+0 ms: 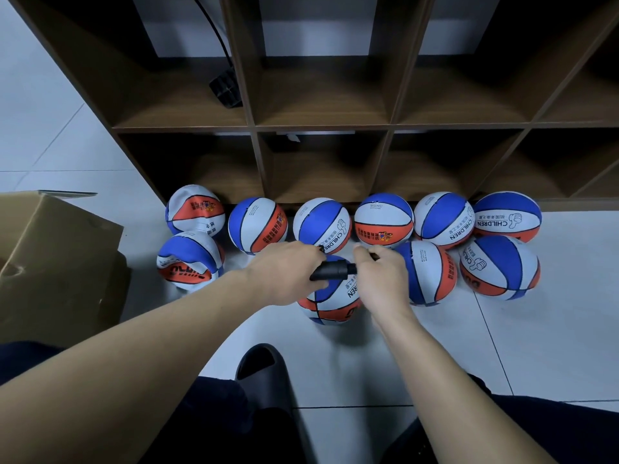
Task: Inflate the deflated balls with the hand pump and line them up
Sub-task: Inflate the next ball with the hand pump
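A black hand pump (333,270) lies across the top of a blue, white and orange ball (331,303) on the floor in front of me. My left hand (284,272) grips the pump's left end. At its right end my right hand (380,279) grips the other part, fingers curled. Several more balls of the same colours stand in a row along the shelf base, among them one (321,226) just behind the pump. Two balls at the left (194,211) (189,262) look dented and soft. Two others (430,272) (499,266) sit at the right.
A brown shelf unit (321,128) with open cubbies rises behind the balls; a black object with a cable (226,87) sits in one cubby. A cardboard box (57,262) stands at the left. My black slipper (264,373) and dark trousers are at the bottom, on white floor tiles.
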`<act>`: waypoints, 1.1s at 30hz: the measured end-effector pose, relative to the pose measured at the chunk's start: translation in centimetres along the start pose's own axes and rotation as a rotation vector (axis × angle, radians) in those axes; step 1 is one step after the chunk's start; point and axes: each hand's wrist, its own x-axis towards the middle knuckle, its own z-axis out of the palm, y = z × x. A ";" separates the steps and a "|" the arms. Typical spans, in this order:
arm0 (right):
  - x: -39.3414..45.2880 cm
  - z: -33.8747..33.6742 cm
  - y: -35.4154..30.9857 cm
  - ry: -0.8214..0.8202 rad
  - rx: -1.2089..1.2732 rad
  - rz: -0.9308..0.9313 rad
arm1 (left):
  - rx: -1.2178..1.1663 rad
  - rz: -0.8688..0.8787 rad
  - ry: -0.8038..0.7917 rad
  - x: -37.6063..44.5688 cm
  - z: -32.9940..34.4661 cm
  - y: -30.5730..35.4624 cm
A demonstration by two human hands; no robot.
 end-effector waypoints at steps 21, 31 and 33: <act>0.2 -0.6 0.2 0.163 0.042 0.011 | 0.000 -0.035 0.006 -0.2 0.4 -0.3; -1.6 2.0 0.5 0.057 0.060 0.016 | 0.056 -0.008 0.006 0.0 0.6 0.8; -1.3 2.1 0.6 0.030 0.035 0.021 | 0.054 -0.009 -0.010 0.0 0.7 0.6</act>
